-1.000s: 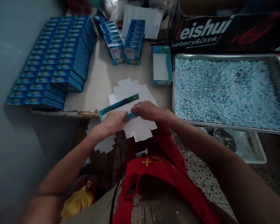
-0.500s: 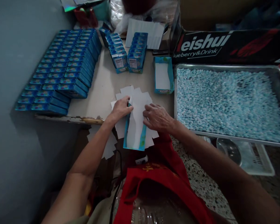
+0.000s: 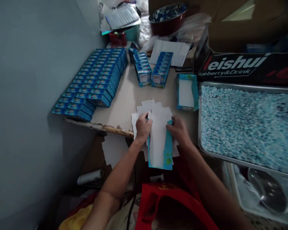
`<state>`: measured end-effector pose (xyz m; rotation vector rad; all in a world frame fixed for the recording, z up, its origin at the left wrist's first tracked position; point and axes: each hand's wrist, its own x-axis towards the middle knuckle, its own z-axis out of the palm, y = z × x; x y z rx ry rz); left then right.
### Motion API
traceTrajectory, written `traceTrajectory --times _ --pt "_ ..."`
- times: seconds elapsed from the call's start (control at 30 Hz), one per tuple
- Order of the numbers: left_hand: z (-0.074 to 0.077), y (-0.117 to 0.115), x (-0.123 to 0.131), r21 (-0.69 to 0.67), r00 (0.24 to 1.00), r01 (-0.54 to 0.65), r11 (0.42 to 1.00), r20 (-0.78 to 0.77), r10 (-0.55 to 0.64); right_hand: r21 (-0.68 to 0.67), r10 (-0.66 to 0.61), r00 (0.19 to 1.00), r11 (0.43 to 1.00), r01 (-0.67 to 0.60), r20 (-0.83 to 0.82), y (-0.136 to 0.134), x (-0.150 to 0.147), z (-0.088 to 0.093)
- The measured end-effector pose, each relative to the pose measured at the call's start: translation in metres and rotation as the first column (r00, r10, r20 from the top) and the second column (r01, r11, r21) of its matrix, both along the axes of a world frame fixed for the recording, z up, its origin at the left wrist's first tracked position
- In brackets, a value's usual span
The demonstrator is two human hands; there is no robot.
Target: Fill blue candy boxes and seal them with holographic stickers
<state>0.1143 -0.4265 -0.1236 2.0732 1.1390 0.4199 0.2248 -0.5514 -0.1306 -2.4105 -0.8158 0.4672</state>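
In front of me lies a partly folded blue cardboard box (image 3: 168, 150), white inside, its near end toward my body and its side walls raised. Beneath it are several flat white cardboard blanks (image 3: 140, 110) with stepped edges. My left hand (image 3: 144, 127) pinches the box's left wall near the far end, fingers curled. My right hand (image 3: 179, 129) grips the right wall at the same end between thumb and fingers. Its fingertips are partly hidden behind the cardboard. A finished open box (image 3: 195, 92), blue with a white inside, stands beyond my right hand.
Rows of small blue packs (image 3: 93, 76) fill the table's left side. Two filled display boxes (image 3: 158, 81) stand at the back. A metal tray (image 3: 199, 127) of light blue candies is at right. Below it sits a metal scoop (image 3: 268, 188). The table's front edge (image 3: 117, 130) is chipped.
The camera view has shifted, so the scene sits lower and further right. My right hand has taken the box's right wall, which now stands more spread. My left hand stays on the left wall.
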Motion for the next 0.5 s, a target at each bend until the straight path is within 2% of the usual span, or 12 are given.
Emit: traceTrajectory --times 0.13,0.23,0.33,0.43,0.5 --pt "0.003 -0.009 -0.01 0.106 0.997 -0.017 0.994 0.076 0.009 -0.1 0.062 0.973 0.994 -0.04 0.221 0.006 -0.023 0.021" --pt "0.002 -0.015 -0.014 0.182 0.994 0.008 0.983 0.104 -0.028 -0.073 0.113 0.95 0.993 -0.096 0.29 0.005 -0.034 0.026" --pt "-0.001 -0.01 -0.011 0.158 0.998 -0.013 0.987 0.062 0.003 -0.001 0.018 0.975 1.0 -0.018 0.221 0.002 -0.031 0.015" --pt "-0.007 0.002 -0.006 0.031 0.997 -0.037 0.999 0.069 0.034 0.121 -0.097 0.994 0.989 0.09 0.05 -0.001 -0.024 -0.002" --pt "-0.01 0.008 -0.004 -0.068 0.989 -0.064 0.996 0.128 0.072 0.197 -0.117 0.993 0.973 0.121 -0.029 -0.003 -0.025 -0.009"
